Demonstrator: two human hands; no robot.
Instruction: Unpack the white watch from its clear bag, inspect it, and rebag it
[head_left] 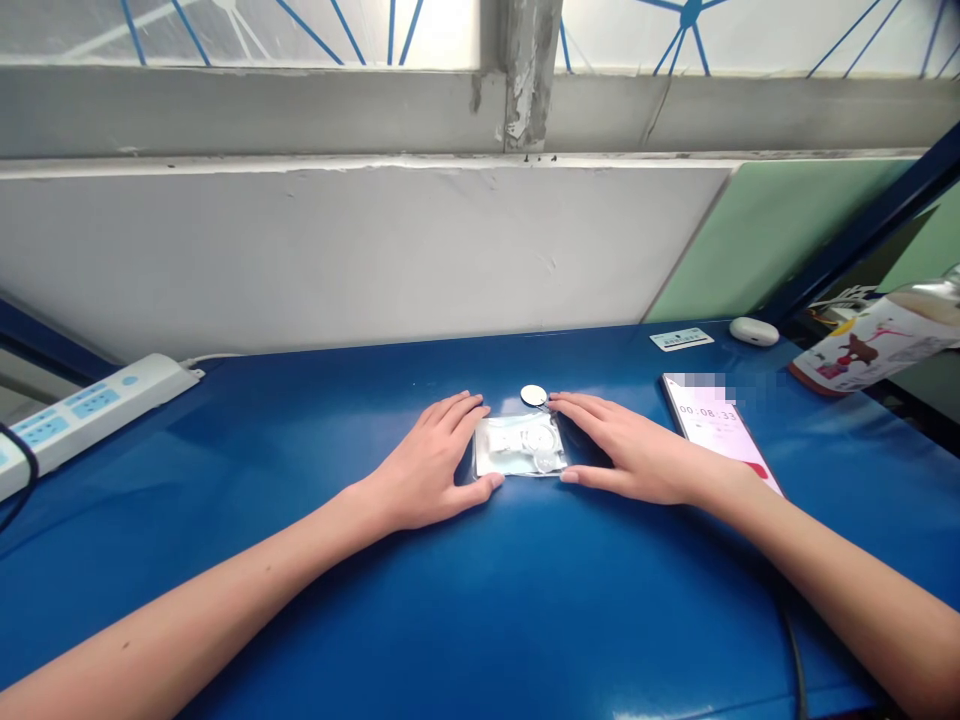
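A small clear plastic packet (pixel 517 445) with white round parts inside lies flat on the blue table (pixel 480 600). My left hand (pixel 431 465) rests palm down at the packet's left edge, fingers stretched out, thumb touching its near left corner. My right hand (pixel 626 450) lies flat at the packet's right edge, fingers extended and together, fingertips at its far right corner. A small white round disc (pixel 533 395) sits on the table just beyond the packet, close to my right fingertips. Neither hand grips anything.
A phone (pixel 716 430) showing a timer lies to the right of my right hand. A white power strip (pixel 82 410) sits at the far left. A white card (pixel 681 339), a white earbud case (pixel 754 331) and a printed pouch (pixel 877 345) are at the back right.
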